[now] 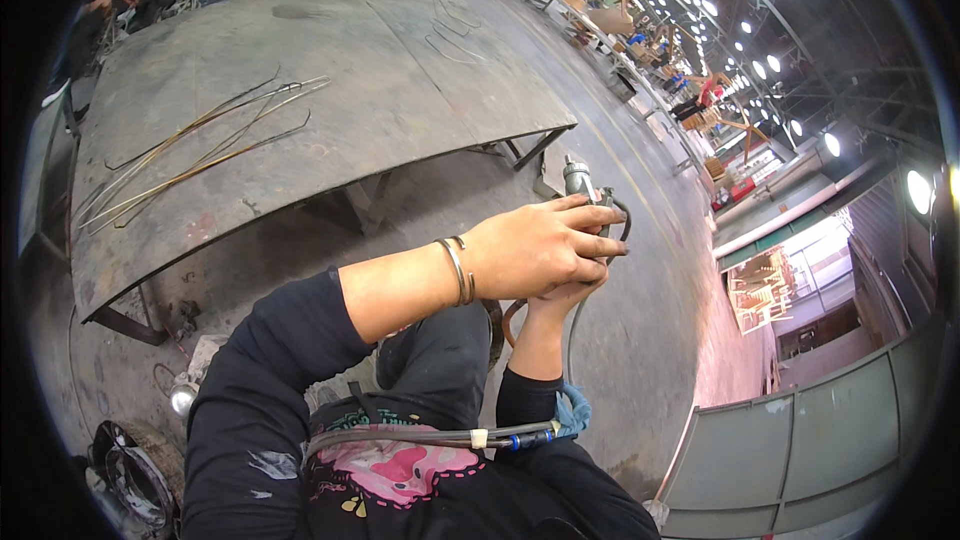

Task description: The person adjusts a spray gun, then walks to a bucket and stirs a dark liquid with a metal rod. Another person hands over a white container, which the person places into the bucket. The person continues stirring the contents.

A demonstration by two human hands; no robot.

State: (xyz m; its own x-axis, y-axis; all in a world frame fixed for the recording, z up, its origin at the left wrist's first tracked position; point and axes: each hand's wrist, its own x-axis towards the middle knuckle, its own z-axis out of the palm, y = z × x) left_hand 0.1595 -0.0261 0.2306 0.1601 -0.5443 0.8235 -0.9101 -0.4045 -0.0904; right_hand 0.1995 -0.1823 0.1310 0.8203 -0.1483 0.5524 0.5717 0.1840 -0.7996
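Hand tool beside a metal desk

The tool, with a grey metal head, is just off the desk's near right corner. The left hand, wearing a bangle at the wrist, lies over it; its fingers are slightly apart across the tool, though whether they clamp it cannot be told. The right hand is beneath the left, its fingers largely hidden, their closure indeterminable. Bent wires lie on the desk's left part; a hose crosses the person's clothing, nearer than the desk.
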